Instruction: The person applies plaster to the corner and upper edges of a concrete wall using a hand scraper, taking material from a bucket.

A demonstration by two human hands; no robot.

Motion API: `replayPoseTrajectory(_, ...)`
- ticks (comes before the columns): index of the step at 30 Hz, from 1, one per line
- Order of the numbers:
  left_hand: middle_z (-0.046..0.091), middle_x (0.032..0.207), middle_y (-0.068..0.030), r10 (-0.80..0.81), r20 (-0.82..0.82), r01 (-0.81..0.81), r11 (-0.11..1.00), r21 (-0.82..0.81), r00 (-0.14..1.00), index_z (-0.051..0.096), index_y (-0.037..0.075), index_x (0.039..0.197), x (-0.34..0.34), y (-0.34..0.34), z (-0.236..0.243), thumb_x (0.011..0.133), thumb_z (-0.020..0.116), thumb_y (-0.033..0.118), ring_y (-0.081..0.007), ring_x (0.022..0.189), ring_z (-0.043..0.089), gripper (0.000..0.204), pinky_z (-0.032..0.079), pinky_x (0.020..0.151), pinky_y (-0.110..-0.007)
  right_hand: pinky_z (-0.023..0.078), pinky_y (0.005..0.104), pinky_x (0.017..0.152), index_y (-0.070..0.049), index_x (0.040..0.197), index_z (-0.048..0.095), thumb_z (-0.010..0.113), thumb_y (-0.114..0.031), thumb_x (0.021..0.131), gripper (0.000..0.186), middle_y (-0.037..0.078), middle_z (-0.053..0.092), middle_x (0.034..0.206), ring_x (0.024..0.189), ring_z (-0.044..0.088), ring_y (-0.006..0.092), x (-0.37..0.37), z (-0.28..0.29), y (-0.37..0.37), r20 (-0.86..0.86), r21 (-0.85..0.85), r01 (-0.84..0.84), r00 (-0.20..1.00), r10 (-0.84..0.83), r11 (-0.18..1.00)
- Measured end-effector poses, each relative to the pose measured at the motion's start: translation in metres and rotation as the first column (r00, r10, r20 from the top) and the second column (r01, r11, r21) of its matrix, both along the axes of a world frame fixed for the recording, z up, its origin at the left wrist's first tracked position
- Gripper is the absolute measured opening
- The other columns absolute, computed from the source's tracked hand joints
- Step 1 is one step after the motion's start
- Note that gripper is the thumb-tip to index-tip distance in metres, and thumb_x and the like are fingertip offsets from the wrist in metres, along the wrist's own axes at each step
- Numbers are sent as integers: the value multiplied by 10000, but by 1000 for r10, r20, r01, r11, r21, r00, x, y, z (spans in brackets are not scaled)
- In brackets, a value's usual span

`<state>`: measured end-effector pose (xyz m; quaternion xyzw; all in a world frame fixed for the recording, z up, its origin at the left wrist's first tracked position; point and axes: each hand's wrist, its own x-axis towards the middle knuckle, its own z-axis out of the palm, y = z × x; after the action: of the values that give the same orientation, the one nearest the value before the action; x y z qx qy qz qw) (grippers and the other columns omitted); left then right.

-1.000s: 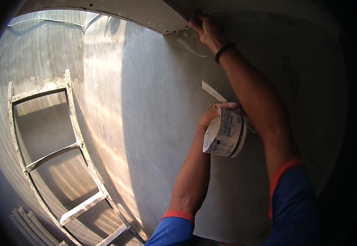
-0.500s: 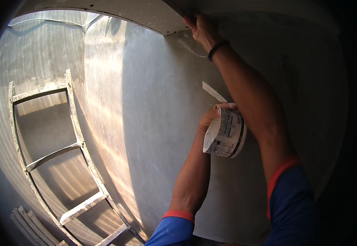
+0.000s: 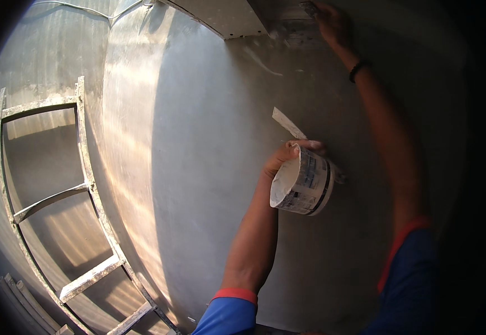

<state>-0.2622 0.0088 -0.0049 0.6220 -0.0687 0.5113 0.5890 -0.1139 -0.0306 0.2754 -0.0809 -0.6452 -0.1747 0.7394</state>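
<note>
My left hand (image 3: 279, 160) grips a cut-down white tub (image 3: 309, 187) with a printed side and a dark band, tilted so its whitish inside shows. A pale flat strip (image 3: 289, 123) sticks out beyond that hand; its lower end is hidden, so I cannot tell whether the fingers hold it. High up, my right hand (image 3: 335, 27) has its fingers closed round a small dark, grey-flecked tool (image 3: 309, 9) against the shaded surface beside the boxed panel. Blur and shade hide the tool's kind. A dark bracelet (image 3: 359, 70) circles the right wrist.
A pale boxed panel (image 3: 220, 17) juts out overhead. On the left, a plaster-spattered ladder (image 3: 86, 162) leans against the grey wall (image 3: 198, 167). Several pipes (image 3: 25, 301) stand at the lower left, and a thin cable (image 3: 81, 8) runs along the top left.
My right hand has moved right, away from the boxed panel's lower edge, with the dark tool. The left hand and tub stay nearly in place. The view has shifted slightly.
</note>
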Motion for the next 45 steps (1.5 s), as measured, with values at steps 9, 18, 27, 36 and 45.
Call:
replayPoseTrajectory(9,655,1139,-204,-112,-38,114,991,75,993,670,-31,1120,-5,14,1,729,810,261,-302,1074,633,507,509,941,-438,482,419,846,2,989,716,584,-24,871,179,202,654,974,941,612,331,-18,30,2,192,435,446,803,-564,782)
replayPoseTrajectory(18,691,1031,-163,-170,-4,170,985,23,985,675,-35,1078,-2,7,3,707,829,192,-248,903,690,461,552,840,-357,471,421,935,44,1048,689,518,-3,882,244,219,647,1087,1063,596,347,-29,29,11,175,455,491,768,-615,743)
replayPoseTrajectory(27,696,1012,-168,-64,-48,66,996,56,997,673,-45,1083,-9,7,6,695,823,180,-251,924,684,473,536,865,-348,436,423,1019,71,1169,615,469,9,914,300,230,579,1233,1157,549,362,-38,18,-5,235,410,581,678,-697,703)
replayPoseTrajectory(36,681,1074,-173,-216,-15,216,976,-10,976,679,-55,1066,-5,10,4,712,802,140,-260,947,679,422,538,862,-357,450,435,969,46,1154,629,514,-64,929,275,232,597,1146,1092,564,364,14,25,-17,197,529,697,454,-869,484)
replayPoseTrajectory(45,677,1104,-156,-110,-48,113,991,72,993,679,-38,1091,-7,16,4,701,818,239,-253,1001,661,498,500,924,-349,475,425,874,7,1111,669,539,-47,907,248,193,632,1072,982,600,346,-10,31,-8,271,539,499,660,-701,679)
